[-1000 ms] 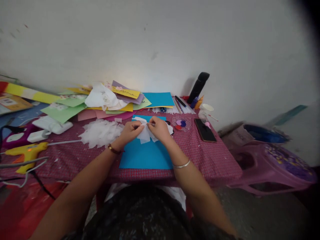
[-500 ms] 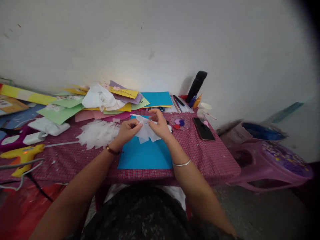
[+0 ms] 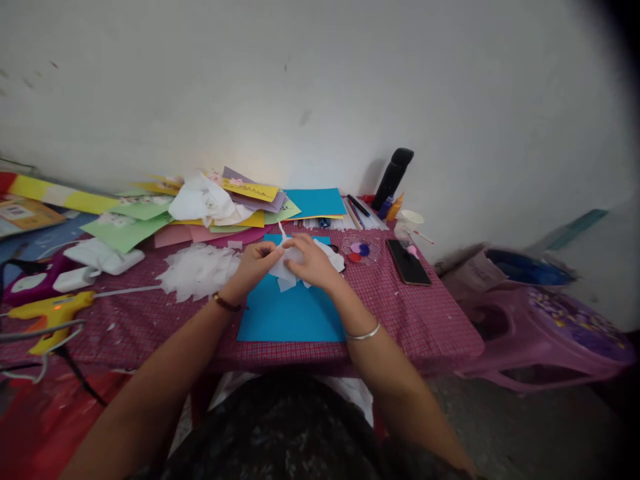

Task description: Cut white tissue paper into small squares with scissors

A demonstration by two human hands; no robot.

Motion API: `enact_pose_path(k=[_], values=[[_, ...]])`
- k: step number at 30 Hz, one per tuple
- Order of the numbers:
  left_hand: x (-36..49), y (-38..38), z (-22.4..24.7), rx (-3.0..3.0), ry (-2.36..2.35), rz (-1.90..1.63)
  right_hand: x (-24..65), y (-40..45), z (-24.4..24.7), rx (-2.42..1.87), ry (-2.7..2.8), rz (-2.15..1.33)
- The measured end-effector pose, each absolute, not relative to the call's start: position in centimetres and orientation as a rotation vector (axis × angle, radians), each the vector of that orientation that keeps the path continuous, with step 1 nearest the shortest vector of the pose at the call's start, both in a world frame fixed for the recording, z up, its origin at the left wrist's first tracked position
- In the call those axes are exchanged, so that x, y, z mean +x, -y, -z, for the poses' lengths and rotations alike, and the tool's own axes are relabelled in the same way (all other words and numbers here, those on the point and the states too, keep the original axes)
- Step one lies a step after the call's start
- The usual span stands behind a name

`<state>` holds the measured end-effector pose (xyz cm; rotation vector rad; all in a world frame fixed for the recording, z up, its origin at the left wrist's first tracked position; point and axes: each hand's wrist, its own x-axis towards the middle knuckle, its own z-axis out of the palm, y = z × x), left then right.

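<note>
While L hand (image 3: 257, 267) pinches white paper (image 3: 281, 270), R hand (image 3: 313, 261) grips it too. Blue sheet (image 3: 294, 317) lies on tbl (image 3: 410, 323) below

Tissue paper (image 3: 281, 270): thin, white, matt, crumpled. Sheet of card (image 3: 293, 317): blue, smooth, matt. Heap of paper pieces (image 3: 200, 270): white, translucent, ruffled. Glue gun (image 3: 53, 312): yellow plastic. Tablecloth (image 3: 415, 323): checked cloth, matt, creased. Smartphone (image 3: 406, 263): dark, smooth, glossy screen. Bangle (image 3: 364, 335): silvery metal, shiny. Stool (image 3: 525, 333): pink plastic, smooth, faint sheen. Wall (image 3: 320, 87): matt, smudged.
</note>
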<state>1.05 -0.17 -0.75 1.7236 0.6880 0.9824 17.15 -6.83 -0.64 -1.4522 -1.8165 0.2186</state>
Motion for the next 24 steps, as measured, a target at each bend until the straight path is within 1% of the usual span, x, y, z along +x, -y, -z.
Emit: enact_pose_path(k=[3, 8, 18, 24], values=[[1.2, 0.2, 0.6, 1.682, -0.668, -0.968, 17.2, 6.7, 0.9, -1.529, 1.833, -0.229], [1.4, -0.4, 0.7, 1.630, -0.750, -0.812, 17.6, 6.2, 1.2, -1.605, 1.773, -0.198], [1.5, -1.0, 1.4, 1.411, -0.826, -0.842, 17.7, 5.9, 1.4, -1.571, 1.767, -0.154], [1.4, -0.6, 1.2, 1.411, -0.796, -0.795, 17.4, 5.9, 1.3, -1.540, 1.769, -0.151]])
